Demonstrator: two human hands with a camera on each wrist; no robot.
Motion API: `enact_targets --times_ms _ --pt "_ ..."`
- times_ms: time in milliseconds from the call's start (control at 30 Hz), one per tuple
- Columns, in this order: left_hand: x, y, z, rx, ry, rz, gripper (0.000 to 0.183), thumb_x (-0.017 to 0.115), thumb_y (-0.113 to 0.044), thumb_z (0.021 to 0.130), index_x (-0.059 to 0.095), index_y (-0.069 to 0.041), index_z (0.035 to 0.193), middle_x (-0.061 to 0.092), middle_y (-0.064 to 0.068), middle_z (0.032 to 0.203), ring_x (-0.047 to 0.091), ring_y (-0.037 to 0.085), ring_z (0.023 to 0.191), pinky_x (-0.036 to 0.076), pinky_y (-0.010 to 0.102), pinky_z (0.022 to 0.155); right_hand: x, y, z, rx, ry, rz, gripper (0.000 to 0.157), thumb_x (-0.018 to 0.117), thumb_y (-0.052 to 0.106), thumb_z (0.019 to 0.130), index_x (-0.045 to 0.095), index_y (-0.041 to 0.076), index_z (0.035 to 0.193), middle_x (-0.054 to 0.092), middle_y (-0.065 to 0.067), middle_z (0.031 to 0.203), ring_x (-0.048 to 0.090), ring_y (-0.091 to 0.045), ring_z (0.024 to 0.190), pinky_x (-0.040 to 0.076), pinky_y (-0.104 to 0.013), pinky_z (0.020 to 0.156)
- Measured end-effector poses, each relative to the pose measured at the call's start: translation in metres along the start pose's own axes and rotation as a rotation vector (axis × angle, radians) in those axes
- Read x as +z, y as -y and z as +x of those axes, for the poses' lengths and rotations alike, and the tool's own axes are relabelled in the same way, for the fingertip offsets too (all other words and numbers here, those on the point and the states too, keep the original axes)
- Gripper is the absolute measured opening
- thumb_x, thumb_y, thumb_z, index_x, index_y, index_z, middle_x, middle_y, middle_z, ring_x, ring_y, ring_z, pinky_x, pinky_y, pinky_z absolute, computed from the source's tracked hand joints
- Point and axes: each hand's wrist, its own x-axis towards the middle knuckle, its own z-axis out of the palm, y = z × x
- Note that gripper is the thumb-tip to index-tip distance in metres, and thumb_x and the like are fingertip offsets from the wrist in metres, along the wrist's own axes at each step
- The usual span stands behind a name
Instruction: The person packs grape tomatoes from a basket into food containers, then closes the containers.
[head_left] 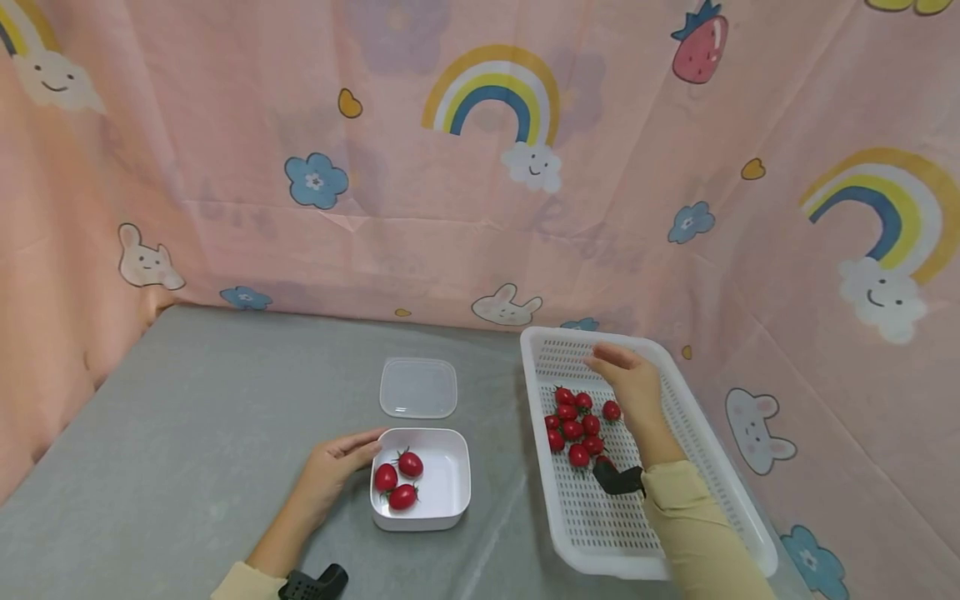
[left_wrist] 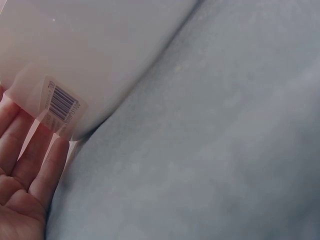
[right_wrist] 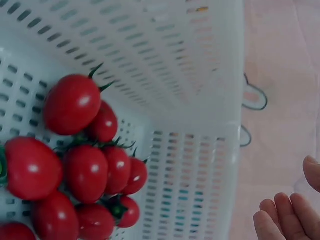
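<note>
Three red cherry tomatoes (head_left: 402, 497) lie in the left part of a small white square box (head_left: 420, 523). My left hand (head_left: 330, 475) touches the box's left side; in the left wrist view its fairly straight fingers (left_wrist: 47, 172) rest against the box wall, beside a barcode label (left_wrist: 62, 104). Above the far part of a white perforated basket (head_left: 549, 510) is my right hand (head_left: 639, 400), its fingers loosely bent and holding nothing visible. Several cherry tomatoes (head_left: 572, 430) with green stems are clustered on the basket floor, left of that hand.
A translucent lid (head_left: 417, 388) lies flat just behind the box. Grey cloth (head_left: 187, 433) covers the table. A pink printed curtain (head_left: 240, 125) hangs behind and along the right side, close to the basket's outer edge.
</note>
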Motion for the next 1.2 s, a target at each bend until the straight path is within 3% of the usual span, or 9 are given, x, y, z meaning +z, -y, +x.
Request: enact_targets --times_ms 200,467,867,1033,1200 --pt "0.0 0.001 0.0 0.0 -0.002 -0.006 0.037 0.071 -0.015 0.091 0.068 0.003 0.123 0.073 0.008 0.119 0.066 -0.003 0.097 0.052 0.018 0.087 -0.004 -0.013 0.008 0.033 -0.042 0.006 0.047 0.066 0.023 0.096 0.057 0.002 0.137 0.055 -0.019 0.144 0.049 -0.03 0.135 0.036 -0.045 0.116" --pt "0.002 0.001 0.0 0.005 -0.01 -0.014 0.036 0.071 -0.012 0.091 0.067 0.004 0.123 0.075 -0.003 0.111 0.066 -0.003 0.095 0.052 0.018 0.086 -0.012 -0.035 0.021 0.132 -0.088 0.024 0.05 0.066 0.024 0.095 0.057 0.001 0.138 0.053 -0.019 0.146 0.049 -0.032 0.136 0.039 -0.043 0.115" --pt "0.002 0.0 0.0 -0.002 -0.019 -0.006 0.036 0.071 -0.013 0.091 0.068 0.003 0.122 0.074 0.006 0.117 0.066 -0.003 0.096 0.052 0.018 0.086 -0.019 -0.06 0.032 0.31 -0.024 0.045 0.059 0.065 0.026 0.096 0.047 -0.002 0.144 0.042 -0.023 0.153 0.043 -0.039 0.141 0.035 -0.045 0.117" --pt "0.001 0.0 0.0 -0.008 -0.015 -0.005 0.036 0.071 -0.014 0.09 0.068 0.002 0.123 0.072 0.01 0.12 0.066 -0.002 0.096 0.052 0.018 0.086 -0.021 -0.066 0.032 0.334 -0.029 0.06 0.06 0.065 0.022 0.095 0.046 -0.005 0.144 0.036 -0.024 0.156 0.039 -0.041 0.143 0.032 -0.047 0.118" --pt "0.001 0.0 0.0 -0.011 -0.017 -0.001 0.036 0.071 -0.014 0.09 0.069 0.002 0.122 0.072 0.013 0.12 0.066 -0.002 0.095 0.052 0.018 0.086 -0.021 -0.072 0.034 0.351 -0.035 0.005 0.057 0.066 0.018 0.094 0.048 -0.006 0.142 0.04 -0.024 0.154 0.041 -0.041 0.141 0.034 -0.048 0.117"
